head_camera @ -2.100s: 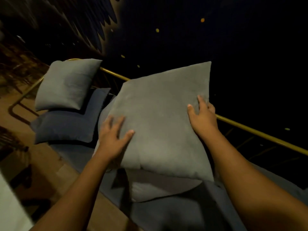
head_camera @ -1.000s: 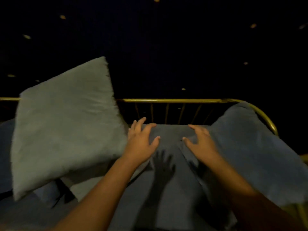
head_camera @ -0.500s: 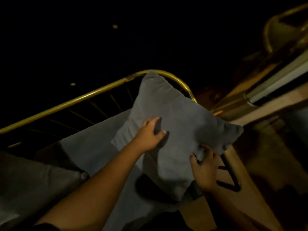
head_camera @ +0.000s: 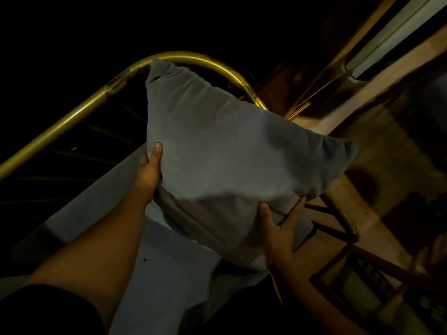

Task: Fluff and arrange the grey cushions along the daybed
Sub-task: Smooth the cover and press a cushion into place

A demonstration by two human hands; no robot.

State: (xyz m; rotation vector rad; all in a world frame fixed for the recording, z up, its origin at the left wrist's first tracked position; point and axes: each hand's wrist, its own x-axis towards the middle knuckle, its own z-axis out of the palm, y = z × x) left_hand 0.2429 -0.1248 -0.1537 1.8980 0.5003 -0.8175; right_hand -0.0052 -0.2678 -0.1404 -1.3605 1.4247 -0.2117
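Observation:
A grey square cushion [head_camera: 232, 151] is held up at the right end of the daybed, its top corner against the curved brass rail [head_camera: 72, 117]. My left hand [head_camera: 150, 168] grips its left edge, thumb on the front face. My right hand [head_camera: 280, 226] grips its lower right edge from below. The daybed's grey mattress cover [head_camera: 169, 274] lies under the cushion. The other cushions are out of view.
The brass rail bends round the daybed's end and runs down to a leg [head_camera: 343, 223] at the right. Wooden floor [head_camera: 362, 189] lies beyond it. A dark wooden frame [head_camera: 362, 274] stands at the lower right. The room is dim and dark behind the rail.
Earlier I let go of a light grey cushion on the left and turned right. Since half a second ago both hands have gripped this cushion's edges and lifted it closer to me.

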